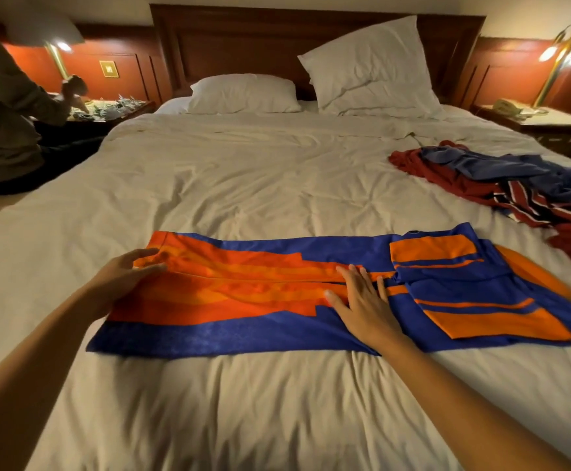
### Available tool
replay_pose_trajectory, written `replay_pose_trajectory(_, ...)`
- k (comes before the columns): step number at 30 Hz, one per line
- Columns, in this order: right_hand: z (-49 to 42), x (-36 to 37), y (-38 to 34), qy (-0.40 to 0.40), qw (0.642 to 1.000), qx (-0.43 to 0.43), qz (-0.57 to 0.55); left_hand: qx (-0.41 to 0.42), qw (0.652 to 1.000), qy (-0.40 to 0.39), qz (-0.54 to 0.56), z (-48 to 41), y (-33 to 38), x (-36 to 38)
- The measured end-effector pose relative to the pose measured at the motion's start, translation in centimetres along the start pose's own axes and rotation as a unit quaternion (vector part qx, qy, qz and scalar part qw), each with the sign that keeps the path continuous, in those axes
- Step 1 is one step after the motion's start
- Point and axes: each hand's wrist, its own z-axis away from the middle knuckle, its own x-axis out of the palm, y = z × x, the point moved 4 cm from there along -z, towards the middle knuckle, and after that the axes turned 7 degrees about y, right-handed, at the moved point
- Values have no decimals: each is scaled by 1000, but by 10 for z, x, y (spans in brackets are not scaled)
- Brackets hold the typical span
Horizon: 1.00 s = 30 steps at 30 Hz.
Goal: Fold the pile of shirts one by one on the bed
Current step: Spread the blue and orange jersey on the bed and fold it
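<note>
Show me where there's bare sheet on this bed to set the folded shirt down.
Widest: the sheet between the shirt and the pillows, left of the pile. Also bare: the strip left of the shirt, and the near strip in front of it, though both arms cross that. Crowded: the right side, where the pile lies close to the shirt's sleeve.

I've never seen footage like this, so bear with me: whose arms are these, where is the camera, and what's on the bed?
No machine here: a person wears a camera on the head, so this one picture looks down at their own arms. On the bed lies an orange and blue shirt, folded into a long strip. The right hand presses flat on its middle; the left hand touches its left end. Nothing is lifted. A pile of shirts waits at the right.
</note>
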Motion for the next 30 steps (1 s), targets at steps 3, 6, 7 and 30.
replay_pose_trajectory(3,-2,3,2,-45,998,9,30,18,1000,11,-5,13,15,1)
replay_pose_trajectory(6,-5,1,3,-94,995,20,18,32,999,18,5,23,42,8)
replay_pose_trajectory(7,-7,3,5,-112,993,23,8,34,999,11,7,27,56,10)
replay_pose_trajectory(30,13,-62,35,-31,928,182,-325,213,913,-89,-336,88,88,236)
